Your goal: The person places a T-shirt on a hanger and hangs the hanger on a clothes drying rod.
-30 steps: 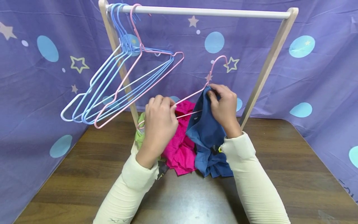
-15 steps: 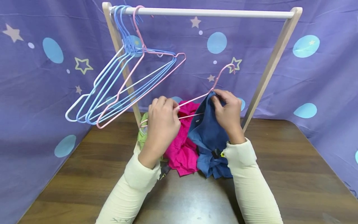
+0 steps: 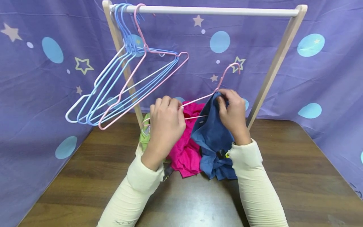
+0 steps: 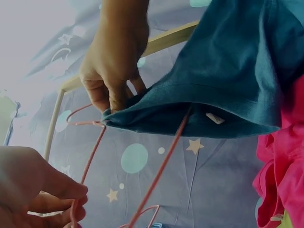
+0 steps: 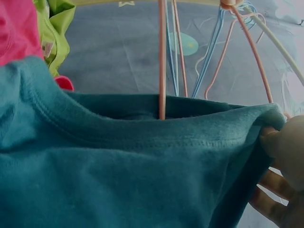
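My left hand [image 3: 165, 126] pinches one sloping arm of a pink wire hanger [image 3: 201, 98], whose hook points up and to the right. My right hand [image 3: 233, 115] pinches the neckline edge of a blue T-shirt [image 3: 214, 129] close beneath the hook. One end of the hanger is inside the shirt's neck opening, as the left wrist view shows, along with a small white tag [image 4: 215, 118]. The shirt's lower part lies bunched on the table. In the right wrist view the shirt [image 5: 118, 180] covers the hanger's inserted end.
A pink shirt [image 3: 185, 154] and a green garment [image 3: 144, 138] lie beside the blue one on the wooden table [image 3: 295, 164]. Behind stands a rack with a white rail [image 3: 215, 11]. Several blue hangers [image 3: 93, 104] and a pink hanger [image 3: 122, 91] hang at its left end.
The held hanger's hook has tipped to the right and slightly down, with both hands shifting a little that way. Both hands keep the same grip. The view has shifted slightly.
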Available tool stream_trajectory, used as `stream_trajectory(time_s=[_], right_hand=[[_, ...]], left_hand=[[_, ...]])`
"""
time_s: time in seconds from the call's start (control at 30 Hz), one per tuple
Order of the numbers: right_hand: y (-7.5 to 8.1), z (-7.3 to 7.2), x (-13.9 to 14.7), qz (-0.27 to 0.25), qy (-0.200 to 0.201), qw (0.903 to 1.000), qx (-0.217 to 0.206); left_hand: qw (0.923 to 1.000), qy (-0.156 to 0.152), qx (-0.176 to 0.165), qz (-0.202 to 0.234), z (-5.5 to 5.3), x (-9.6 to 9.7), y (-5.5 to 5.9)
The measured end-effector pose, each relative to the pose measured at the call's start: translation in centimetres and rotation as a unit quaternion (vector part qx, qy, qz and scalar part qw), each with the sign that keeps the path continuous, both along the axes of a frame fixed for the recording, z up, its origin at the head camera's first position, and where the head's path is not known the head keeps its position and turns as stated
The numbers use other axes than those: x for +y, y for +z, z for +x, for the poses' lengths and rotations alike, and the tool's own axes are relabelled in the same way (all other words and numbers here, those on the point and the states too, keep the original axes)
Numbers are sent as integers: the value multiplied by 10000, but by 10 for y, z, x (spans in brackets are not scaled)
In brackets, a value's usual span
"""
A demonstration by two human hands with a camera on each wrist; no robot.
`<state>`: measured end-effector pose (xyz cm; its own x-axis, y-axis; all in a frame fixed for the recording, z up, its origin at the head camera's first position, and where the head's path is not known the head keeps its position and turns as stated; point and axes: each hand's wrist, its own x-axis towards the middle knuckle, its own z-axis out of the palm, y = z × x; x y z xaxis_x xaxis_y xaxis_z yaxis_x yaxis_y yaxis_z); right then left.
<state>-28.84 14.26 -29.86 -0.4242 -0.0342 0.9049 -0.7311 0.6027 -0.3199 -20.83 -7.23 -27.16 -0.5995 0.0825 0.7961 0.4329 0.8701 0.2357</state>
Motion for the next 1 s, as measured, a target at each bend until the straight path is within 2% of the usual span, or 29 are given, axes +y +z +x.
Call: stream_trajectory(time_s=[0.1, 0.17, 0.33, 0.47, 0.63, 0.77, 0.9, 1.0], right_hand=[[-1, -1, -1, 55, -119, 9999, -36], [-1, -1, -2, 30, -188, 9998, -76], [-2, -1, -1, -76, -255, 9996, -114], [-2, -1, -2, -130, -249, 9995, -110], [0, 0, -1, -180, -307, 9993, -75], [1, 1, 1, -202, -358, 9992, -15], [2, 2, 2, -282, -423, 9987, -1], [3, 2, 2, -348, -489, 9982, 17]], left_hand=[[9997, 22, 262, 4, -2, 0, -1], [9987, -68, 501, 39, -2, 0, 0], [9924, -621, 1061, -52, -1, 3, 2], [9878, -1055, 1120, -253, 0, 5, 1], [9833, -1559, 740, -574, -2, 9, -2], [9776, -1894, 63, -917, -4, 13, -6], [9701, -1962, -791, -1187, -4, 18, -12], [9649, -1944, -1230, -1264, -7, 22, -16]])
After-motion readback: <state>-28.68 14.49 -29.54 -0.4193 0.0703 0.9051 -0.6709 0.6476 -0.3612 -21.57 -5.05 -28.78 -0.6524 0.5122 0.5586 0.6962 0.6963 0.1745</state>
